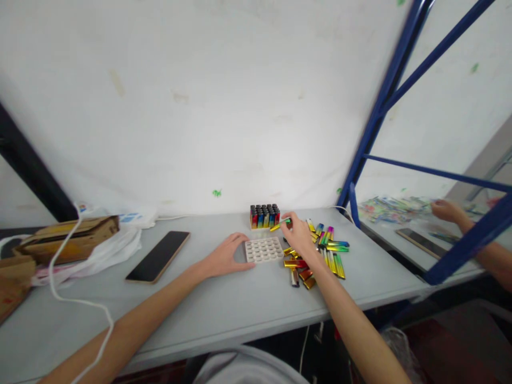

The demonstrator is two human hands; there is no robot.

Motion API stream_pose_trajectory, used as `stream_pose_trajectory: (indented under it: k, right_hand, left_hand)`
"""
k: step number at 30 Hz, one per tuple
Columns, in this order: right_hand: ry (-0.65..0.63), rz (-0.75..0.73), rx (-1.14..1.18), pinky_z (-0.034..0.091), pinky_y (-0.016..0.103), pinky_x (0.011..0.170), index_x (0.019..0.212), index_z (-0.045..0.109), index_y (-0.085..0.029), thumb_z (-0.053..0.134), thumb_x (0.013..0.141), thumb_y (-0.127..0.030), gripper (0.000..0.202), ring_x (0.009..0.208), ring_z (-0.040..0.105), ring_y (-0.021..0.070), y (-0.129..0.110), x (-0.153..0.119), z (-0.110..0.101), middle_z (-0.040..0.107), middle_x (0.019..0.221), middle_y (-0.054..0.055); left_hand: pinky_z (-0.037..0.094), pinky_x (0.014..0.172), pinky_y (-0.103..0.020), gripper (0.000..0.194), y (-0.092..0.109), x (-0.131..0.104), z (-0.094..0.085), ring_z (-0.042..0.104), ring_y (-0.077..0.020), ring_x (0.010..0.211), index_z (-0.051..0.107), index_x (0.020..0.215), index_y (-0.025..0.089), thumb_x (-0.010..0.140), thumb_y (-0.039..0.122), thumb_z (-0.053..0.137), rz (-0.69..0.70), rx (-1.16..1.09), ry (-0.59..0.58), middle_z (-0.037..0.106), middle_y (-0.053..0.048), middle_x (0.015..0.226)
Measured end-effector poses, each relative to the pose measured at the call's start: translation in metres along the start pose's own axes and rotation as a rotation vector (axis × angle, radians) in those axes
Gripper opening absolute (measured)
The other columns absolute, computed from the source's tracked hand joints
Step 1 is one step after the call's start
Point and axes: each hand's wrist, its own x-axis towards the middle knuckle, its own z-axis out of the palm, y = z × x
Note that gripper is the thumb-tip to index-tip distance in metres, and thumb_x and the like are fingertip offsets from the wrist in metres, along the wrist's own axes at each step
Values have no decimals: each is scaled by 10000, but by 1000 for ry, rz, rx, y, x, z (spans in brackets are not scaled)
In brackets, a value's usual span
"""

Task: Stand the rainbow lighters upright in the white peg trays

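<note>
1. Nearest, grey cloth (248, 368) of the person's clothing shows below the edge of the desk (224, 314).
2. On the desk, a loose pile of metallic lighters (296, 263), in gold, red, green, blue and purple, lies right of centre, partly beneath the right forearm, on the right side of the white tray.
3. The left hand (227, 257) rests just left of the tray, thumb and fingers spread apart at its left side; whether the thumb presses on the edge, I cannot tell.
4. The white tray (264, 249), dotted with rows of holes, lies flat between the two hands, nearer the left one.
5. A dark-screened phone (160, 257) lies well to the left of the left hand.
6. The right hand (296, 234) is above the far right side of the tray, finger and thumb pinched on a gold-and-green lighter (276, 226), whose gold end points left.
7. Just beyond that lighter, a block of upright lighters (265, 218) with black tops stands in close rows, on the far side of the tray.
8. Farther right, past the blue frame (370, 128), another person's hand (446, 210) is over a second desk.
9. Behind everything rises a white wall (224, 106).
</note>
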Motion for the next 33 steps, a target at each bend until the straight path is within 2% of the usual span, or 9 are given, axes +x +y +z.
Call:
stream_pose_trajectory:
  k: [4,10,21,27,30,33]
  right_hand:
    - [-84,-23,367,499,316,774,1011,710,-181,600,832,-325,255,777,671,196,3,3,4,744,870,39]
    - [-221,69,724,487,314,734,1006,740,-179,768,747,-429,361,714,617,174,0,6,4,696,772,8]
    - [-260,210,1090,484,311,857,929,771,-211,873,706,-476,361,882,610,171,-20,-4,-2,707,925,24]
    - [-296,220,1188,494,304,837,916,762,-211,787,811,-532,340,960,621,185,-25,-8,0,714,1036,51]
    - [-307,269,1247,505,304,789,940,725,-222,772,819,-563,364,908,636,186,-28,-10,0,711,970,44]
    - [-315,330,1309,500,287,692,981,668,-242,791,792,-582,408,715,601,149,-31,-11,0,644,784,-12]
  left_hand:
    - [451,1104,-485,577,0,0,1,581,-312,1212,569,1213,216,781,530,787,2,1,6,611,-109,1262]
    - [456,1097,-484,587,-2,-1,3,578,-315,1213,566,1217,209,788,546,779,-1,12,7,609,-110,1258]
    - [464,1094,-478,573,-1,0,2,589,-313,1198,595,1190,203,780,560,779,6,16,11,618,-115,1249]
    - [463,1099,-476,579,-2,0,3,591,-311,1196,604,1192,204,769,548,798,7,14,19,623,-110,1238]
    - [474,1085,-479,624,-2,0,4,605,-318,1189,601,1222,204,749,549,816,-3,1,37,641,-107,1233]
    - [478,1084,-478,673,1,1,5,621,-322,1190,592,1281,213,733,523,831,-12,-22,67,660,-103,1267]
